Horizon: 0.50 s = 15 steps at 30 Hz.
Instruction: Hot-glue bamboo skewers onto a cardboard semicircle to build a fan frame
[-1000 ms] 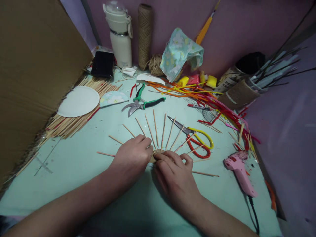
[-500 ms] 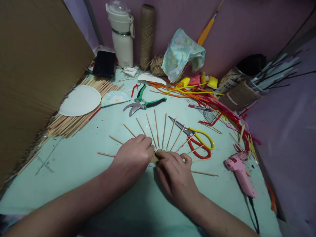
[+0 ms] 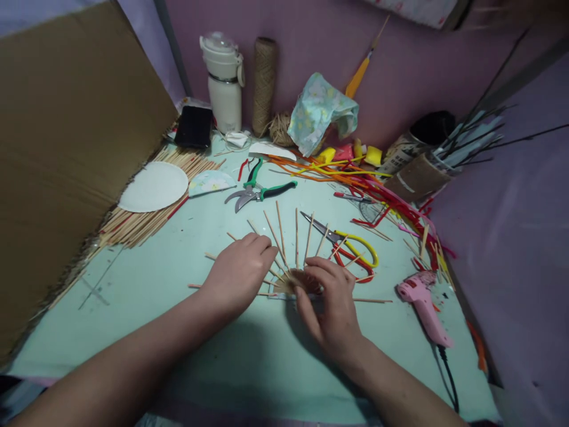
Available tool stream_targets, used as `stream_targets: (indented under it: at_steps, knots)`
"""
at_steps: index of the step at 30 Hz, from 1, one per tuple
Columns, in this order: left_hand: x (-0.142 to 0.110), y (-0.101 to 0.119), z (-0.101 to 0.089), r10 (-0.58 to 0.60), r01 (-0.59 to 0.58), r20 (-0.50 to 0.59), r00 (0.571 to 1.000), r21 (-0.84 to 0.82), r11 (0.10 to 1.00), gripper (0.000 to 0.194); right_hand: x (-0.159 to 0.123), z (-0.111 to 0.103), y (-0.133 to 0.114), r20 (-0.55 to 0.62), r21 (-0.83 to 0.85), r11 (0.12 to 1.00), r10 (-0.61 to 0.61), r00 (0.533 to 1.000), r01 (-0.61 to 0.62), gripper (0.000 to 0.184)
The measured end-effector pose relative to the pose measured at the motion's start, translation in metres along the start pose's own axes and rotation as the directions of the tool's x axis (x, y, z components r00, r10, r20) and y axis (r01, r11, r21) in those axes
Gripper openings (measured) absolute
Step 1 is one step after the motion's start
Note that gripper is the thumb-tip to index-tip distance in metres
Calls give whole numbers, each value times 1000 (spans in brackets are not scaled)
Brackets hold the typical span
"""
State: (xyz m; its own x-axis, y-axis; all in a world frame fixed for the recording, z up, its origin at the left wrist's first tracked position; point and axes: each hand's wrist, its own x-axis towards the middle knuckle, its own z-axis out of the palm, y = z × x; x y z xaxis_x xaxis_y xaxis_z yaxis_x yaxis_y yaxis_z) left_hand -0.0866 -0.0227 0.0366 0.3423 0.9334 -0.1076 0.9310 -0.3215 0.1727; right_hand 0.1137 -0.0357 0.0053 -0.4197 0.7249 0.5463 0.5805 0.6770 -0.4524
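Thin wooden sticks (image 3: 297, 236) fan out from a small brown half-round piece (image 3: 291, 281) with a pale straight lower edge, lying on the table. My left hand (image 3: 242, 270) is closed over the left side of the fan, its fingertips together beside one stick. Whatever is pinched there is hidden by the fingers. My right hand (image 3: 329, 299) curves over the right side of the brown piece, thumb and fingers apart, covering some stick ends. Scissors (image 3: 338, 238) with yellow and red handles lie under the right-hand sticks.
Green-handled pruning shears (image 3: 255, 191) lie behind the fan. A white oval disc (image 3: 154, 187) rests on a pile of sticks (image 3: 137, 228) at left. A pink glue gun (image 3: 422, 308) lies at right, with pipe cleaners (image 3: 329, 169) and a white bottle (image 3: 224, 89) farther back.
My right hand has opened and drawn off the middle of the brown piece, leaving it more exposed. The left fingertips have lifted slightly away from the centre. The view has shifted.
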Motion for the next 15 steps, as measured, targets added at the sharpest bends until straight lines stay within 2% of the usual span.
stream_targets:
  at_steps: [5, 8, 10, 12, 15]
  knots:
    - [3, -1, 4, -15, 16, -75, 997, 12, 1000, 24, 1, 2, 1, -67, 77, 997, -22, 998, 27, 44]
    - [5, -5, 4, -30, 29, -121, 992, -6, 1000, 29, 5, -8, 6, -129, 52, 998, -30, 991, 37, 39]
    - [7, -10, 1, -54, 50, -136, 989, -29, 998, 31, 8, -22, 14, -174, -45, 999, -34, 984, 27, 32]
    - [9, -16, -4, -56, 49, -154, 986, -53, 997, 33, 7, -41, 25, -200, -176, 983, 6, 980, -42, 24]
    - [19, -22, -17, -30, 19, -169, 985, -67, 998, 34, -3, -76, 48, -202, -262, 933, 196, 960, -246, 19]
